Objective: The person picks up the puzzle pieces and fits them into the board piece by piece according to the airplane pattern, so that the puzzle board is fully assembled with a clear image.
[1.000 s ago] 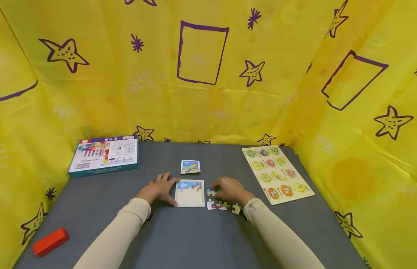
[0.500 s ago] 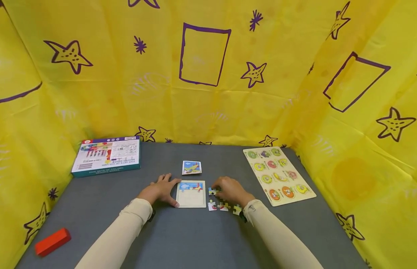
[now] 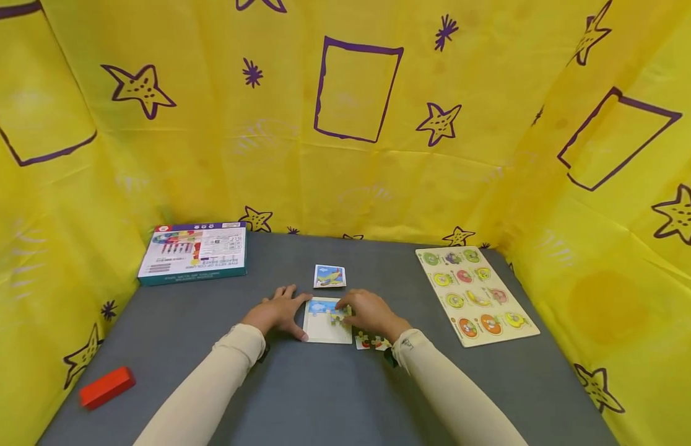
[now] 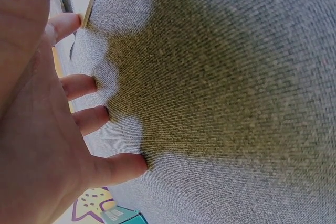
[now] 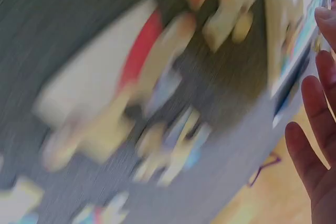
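A shallow white puzzle tray (image 3: 325, 334) lies on the grey table, sky-blue pieces (image 3: 320, 306) fitted along its far edge. My left hand (image 3: 278, 313) spreads its fingers at the tray's left side, thumb and index fingertip at its edge; the left wrist view shows the other fingertips down on the cloth. Over the tray, my right hand (image 3: 373, 311) pinches a yellow-and-blue jigsaw piece (image 3: 338, 317), its right part hidden by the fingers. Loose jigsaw pieces (image 3: 363, 341) lie right of the tray, partly under the right wrist; they look blurred in the right wrist view (image 5: 139, 66).
Behind the tray lies a small airplane picture card (image 3: 329, 277). A boxed set (image 3: 194, 254) is at the back left, a fruit peg board (image 3: 476, 296) at the right, and a red block (image 3: 107, 388) at the front left. Yellow cloth (image 3: 267, 155) encloses the table.
My right hand has moved left from the loose pieces to over the tray, bringing a piece along. The left hand stays at the tray's edge. The head view has shifted slightly.
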{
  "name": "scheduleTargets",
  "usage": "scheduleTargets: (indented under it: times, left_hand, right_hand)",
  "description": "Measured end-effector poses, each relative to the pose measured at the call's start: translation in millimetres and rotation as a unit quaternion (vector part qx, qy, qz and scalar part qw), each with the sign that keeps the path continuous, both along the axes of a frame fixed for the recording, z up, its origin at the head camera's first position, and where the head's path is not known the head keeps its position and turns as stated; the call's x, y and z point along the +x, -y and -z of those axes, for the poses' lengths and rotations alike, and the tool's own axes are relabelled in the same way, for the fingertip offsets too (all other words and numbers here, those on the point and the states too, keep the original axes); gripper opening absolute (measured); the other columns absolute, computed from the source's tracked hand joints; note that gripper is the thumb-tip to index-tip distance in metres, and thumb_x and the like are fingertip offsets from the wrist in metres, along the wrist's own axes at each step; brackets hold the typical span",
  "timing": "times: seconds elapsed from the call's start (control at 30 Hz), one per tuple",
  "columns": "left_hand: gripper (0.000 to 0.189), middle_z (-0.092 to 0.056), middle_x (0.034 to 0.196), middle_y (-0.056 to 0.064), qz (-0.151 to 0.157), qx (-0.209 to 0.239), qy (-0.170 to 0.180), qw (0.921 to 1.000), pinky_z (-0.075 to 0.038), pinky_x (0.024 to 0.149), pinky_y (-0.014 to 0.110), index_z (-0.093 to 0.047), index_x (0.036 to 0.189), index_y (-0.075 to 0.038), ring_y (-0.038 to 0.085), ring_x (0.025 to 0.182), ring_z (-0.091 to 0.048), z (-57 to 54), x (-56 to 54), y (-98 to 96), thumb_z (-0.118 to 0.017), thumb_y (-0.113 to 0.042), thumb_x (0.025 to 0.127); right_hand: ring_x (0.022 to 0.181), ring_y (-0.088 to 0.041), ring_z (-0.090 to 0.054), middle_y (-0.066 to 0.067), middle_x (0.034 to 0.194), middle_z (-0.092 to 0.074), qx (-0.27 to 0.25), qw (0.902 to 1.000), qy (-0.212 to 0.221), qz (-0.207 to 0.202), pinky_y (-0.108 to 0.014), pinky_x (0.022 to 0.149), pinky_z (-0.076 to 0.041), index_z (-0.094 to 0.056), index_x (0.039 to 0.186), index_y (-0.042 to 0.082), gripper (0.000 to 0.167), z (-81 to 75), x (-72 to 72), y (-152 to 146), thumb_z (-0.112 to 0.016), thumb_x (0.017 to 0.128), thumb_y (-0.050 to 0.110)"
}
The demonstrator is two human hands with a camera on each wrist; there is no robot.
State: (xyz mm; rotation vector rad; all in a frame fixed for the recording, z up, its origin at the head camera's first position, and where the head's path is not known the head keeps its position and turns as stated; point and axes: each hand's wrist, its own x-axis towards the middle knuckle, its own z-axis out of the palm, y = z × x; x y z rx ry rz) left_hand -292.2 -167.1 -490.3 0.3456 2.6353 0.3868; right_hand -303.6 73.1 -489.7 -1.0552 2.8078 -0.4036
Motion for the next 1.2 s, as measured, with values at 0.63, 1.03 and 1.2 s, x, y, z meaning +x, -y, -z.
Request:
scheduleTargets:
  times: [0.63,1.03,1.2]
  left_hand:
    - [0.094,-0.023,0.155,0.022,0.006,0.007,-0.006,0.9999,-0.028,0.1,0.071,-0.041,0.147,-0.023,0.045,0.14,-0.021,1.2,-1.5,-0.9,-0.084,-0.051,0.069]
    - [0.094,-0.023,0.155,0.022,0.004,0.006,-0.004,1.0,-0.028,0.1,0.071,-0.04,0.147,-0.023,0.045,0.141,-0.02,-2.4,0.1,-0.4,-0.084,-0.05,0.069]
    - [0.095,-0.023,0.154,0.023,0.008,0.006,-0.01,0.9999,-0.028,0.1,0.071,-0.04,0.148,-0.021,0.045,0.14,-0.021,-2.2,0.3,-0.3,-0.085,-0.049,0.069]
  right_hand:
    - [0.1,-0.015,-0.061,0.003,0.109,-0.066,-0.006,0.9996,-0.005,-0.028,-0.035,0.082,-0.051,-0.075,0.111,0.022,0.023,13.6,5.6,42.5,-0.071,0.088,0.024]
    - [0.1,-0.015,-0.06,0.003,0.111,-0.065,0.002,0.9994,-0.009,-0.034,-0.035,0.082,-0.052,-0.075,0.111,0.023,0.023,16.5,4.9,45.4,-0.07,0.089,0.025]
    - [0.101,-0.016,-0.059,0.003,0.111,-0.065,0.009,0.9989,-0.026,-0.039,-0.035,0.082,-0.052,-0.075,0.111,0.023,0.022,20.4,3.0,45.3,-0.07,0.09,0.025]
